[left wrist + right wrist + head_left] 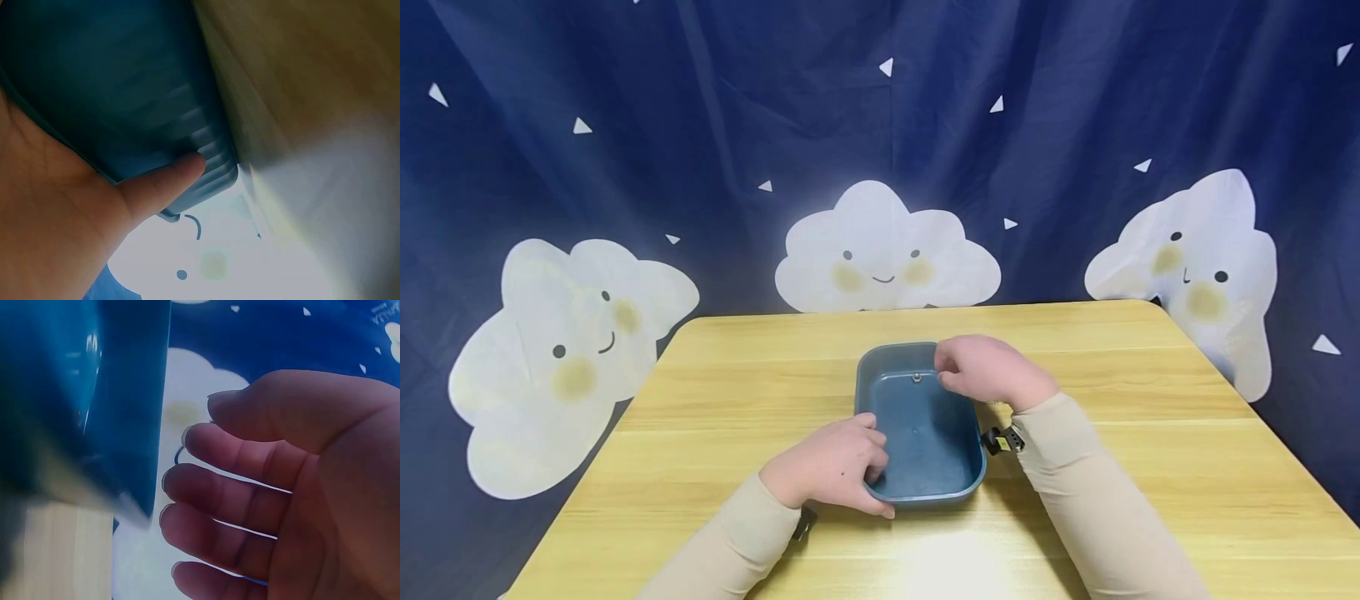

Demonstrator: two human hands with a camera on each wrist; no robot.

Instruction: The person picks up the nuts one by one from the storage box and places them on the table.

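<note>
A blue plastic bin with rounded corners lies open side up at the middle of the table. My left hand grips its near left rim, fingers inside and thumb against the outer wall. In the left wrist view, that thumb presses the ribbed side. A small shiny metal piece, nut-like, sits inside the bin's far end. Over the far right corner hovers my right hand, its fingers bent. In the right wrist view, those fingers are loosely bent with nothing between them, beside the bin wall.
The wooden table has rounded far corners. Something small and gold-coloured shows partly beneath the right wrist, its kind unclear. Behind the table hangs a dark blue curtain printed with clouds. A small black device is at the right wrist.
</note>
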